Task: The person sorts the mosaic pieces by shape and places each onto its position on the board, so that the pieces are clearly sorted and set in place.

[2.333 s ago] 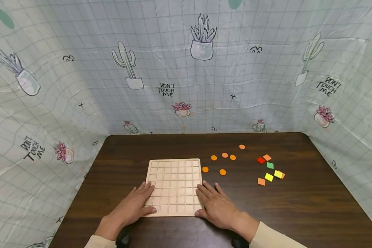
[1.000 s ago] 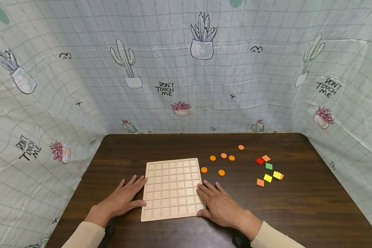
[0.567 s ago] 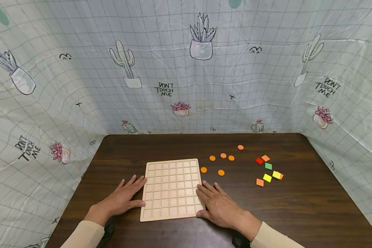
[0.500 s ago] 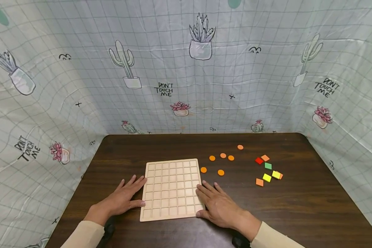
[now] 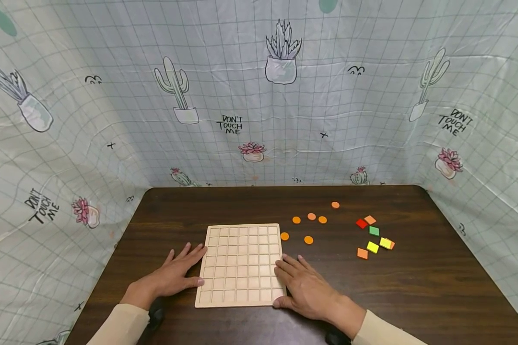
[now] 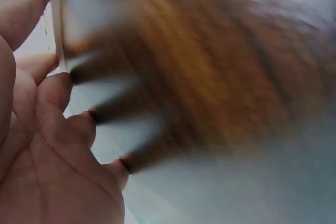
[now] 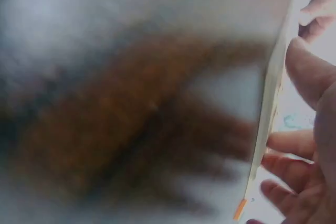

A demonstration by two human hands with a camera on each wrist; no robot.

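A square wooden grid board (image 5: 241, 263) lies flat on the dark table, its cells bare. Along its left edge my left hand (image 5: 169, 275) is spread, with fingertips and thumb tip right at the rim. My right hand (image 5: 308, 290) rests against the right edge, its fingers stretched out and overlapping the border, thumb at the near corner. In the left wrist view, thumb and fingers meet the board's pale edge (image 6: 56, 24). The right wrist view has the board's edge (image 7: 269, 93) beside the right fingers (image 7: 291, 144); the tabletop there is a blurred reflection.
Several orange discs (image 5: 308, 240) lie right of the board, the nearest one (image 5: 285, 236) close to its edge. Farther right are square tiles: red (image 5: 361, 223), green (image 5: 374, 231), yellow (image 5: 372, 247) and orange (image 5: 362, 253). A patterned curtain (image 5: 259, 105) surrounds the table.
My left hand has shifted left from over the board to its edge. The board slid slightly nearer and turned askew, then its far side swung right, so it sits squarer now. Discs and tiles stayed put.
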